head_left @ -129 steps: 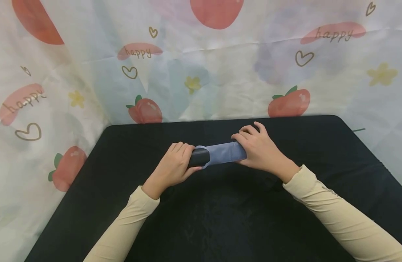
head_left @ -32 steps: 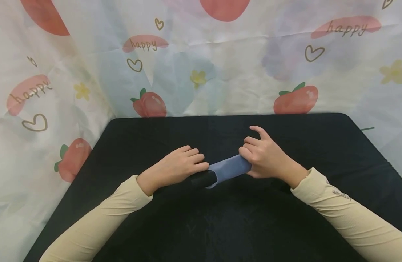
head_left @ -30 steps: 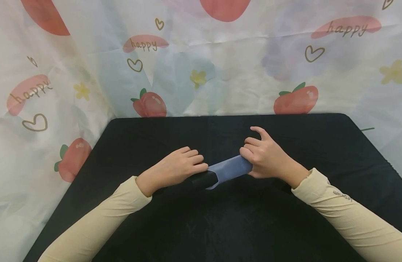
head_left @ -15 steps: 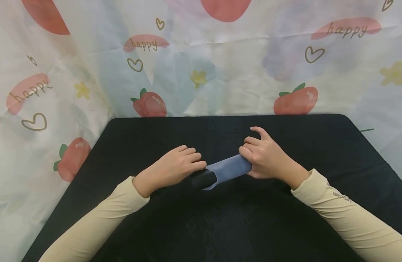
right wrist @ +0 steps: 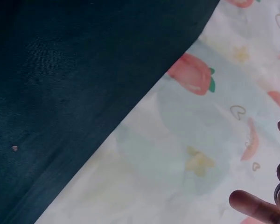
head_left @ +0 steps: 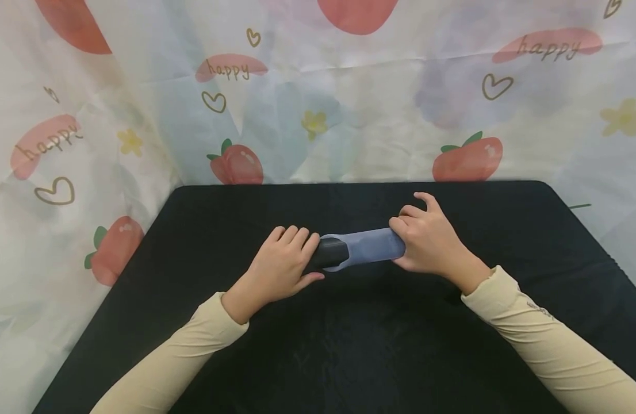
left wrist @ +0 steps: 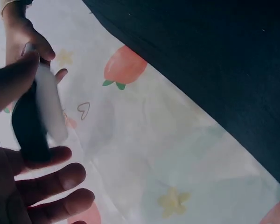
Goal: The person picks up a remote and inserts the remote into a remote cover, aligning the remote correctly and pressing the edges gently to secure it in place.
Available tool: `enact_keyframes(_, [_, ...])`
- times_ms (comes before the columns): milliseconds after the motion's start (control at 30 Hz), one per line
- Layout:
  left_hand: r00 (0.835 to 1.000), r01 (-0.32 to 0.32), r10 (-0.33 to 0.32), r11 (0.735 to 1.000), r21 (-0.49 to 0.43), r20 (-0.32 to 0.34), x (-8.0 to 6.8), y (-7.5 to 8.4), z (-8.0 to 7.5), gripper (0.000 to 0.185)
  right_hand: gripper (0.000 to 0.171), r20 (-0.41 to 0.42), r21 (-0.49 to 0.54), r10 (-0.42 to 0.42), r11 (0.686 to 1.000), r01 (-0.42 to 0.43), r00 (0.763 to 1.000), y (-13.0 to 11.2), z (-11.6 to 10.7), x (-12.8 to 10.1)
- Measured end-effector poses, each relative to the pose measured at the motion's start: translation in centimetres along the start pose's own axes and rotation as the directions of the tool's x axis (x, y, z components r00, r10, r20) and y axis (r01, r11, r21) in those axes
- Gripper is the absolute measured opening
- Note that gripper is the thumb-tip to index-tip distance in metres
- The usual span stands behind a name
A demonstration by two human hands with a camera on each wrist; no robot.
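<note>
Held between both hands above the table is a blue-grey sleeve (head_left: 375,245) with a black, blocky piece (head_left: 332,253) emerging from its left end. My left hand (head_left: 280,261) grips the black piece, its thumb on the near side and its fingers over the far side. In the left wrist view, the thumb and fingers (left wrist: 60,182) are around the black piece (left wrist: 29,123), and the sleeve looks pale (left wrist: 52,107). My right hand (head_left: 426,238) grips the sleeve's right end, index finger lifted. In the right wrist view only some fingertips (right wrist: 254,205) show; the sleeve is out of sight.
A black-covered table (head_left: 328,356) lies under both hands. Behind it and to the left hangs a pale curtain (head_left: 370,144) printed with fruit, hearts and "happy".
The black piece and sleeve have risen at the left end and now lie nearer level. My left hand has turned, so its thumb shows on the near side; my right hand has moved slightly up and right.
</note>
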State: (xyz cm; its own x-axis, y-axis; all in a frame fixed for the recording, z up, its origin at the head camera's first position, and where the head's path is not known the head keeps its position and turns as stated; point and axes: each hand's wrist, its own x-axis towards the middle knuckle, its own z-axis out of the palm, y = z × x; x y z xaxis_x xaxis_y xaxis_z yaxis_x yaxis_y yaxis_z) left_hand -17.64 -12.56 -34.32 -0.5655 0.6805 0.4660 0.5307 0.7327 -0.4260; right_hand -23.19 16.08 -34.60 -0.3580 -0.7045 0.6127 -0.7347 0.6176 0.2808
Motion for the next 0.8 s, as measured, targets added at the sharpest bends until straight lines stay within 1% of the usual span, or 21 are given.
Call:
enact_keyframes(67, [1.000, 0.013, -0.013, 1.000, -0.001, -0.011, 0.2, 0.1, 0.2, 0.063, 0.040, -0.008, 0.002, 0.012, 1.000, -0.012, 1.000, -0.1, 0.0, 0.2])
enact_keyframes(167, [0.999, 0.034, -0.034, 0.999, -0.002, -0.029, 0.4, -0.1, 0.4, 0.062, 0.043, 0.003, 0.011, 0.035, 0.999, -0.035, 0.999, -0.2, -0.2, 0.3])
enact_keyframes(333, [0.998, 0.048, -0.048, 0.999, -0.012, -0.036, 0.1, -0.4, 0.6, 0.057, 0.052, 0.068, -0.009, 0.086, 0.996, -0.086, 0.994, 0.1, -0.4, 0.1])
enact_keyframes(467, [0.997, 0.049, -0.050, 0.999, -0.020, -0.055, -0.4, -0.4, 0.8, 0.054, 0.051, 0.113, -0.038, 0.095, 0.995, -0.091, 0.989, 0.6, -0.5, -0.1])
enact_keyframes(533, [0.997, 0.051, -0.052, 0.998, -0.026, -0.064, -0.7, -0.3, 1.0, 0.054, 0.050, 0.120, -0.028, 0.099, 0.995, -0.096, 0.988, 0.8, -0.5, -0.2])
enact_keyframes(700, [0.995, 0.052, -0.055, 0.998, -0.042, -0.081, -1.2, -0.2, 1.3, 0.054, 0.049, 0.130, 0.044, 0.107, 0.993, -0.114, 0.986, 1.0, -0.6, -0.5])
enact_keyframes(800, [0.994, 0.033, -0.039, 0.998, -0.054, -0.105, -1.3, -0.1, 1.4, 0.055, 0.044, 0.165, 0.053, 0.088, 0.994, -0.098, 0.982, 0.8, -0.6, -0.4])
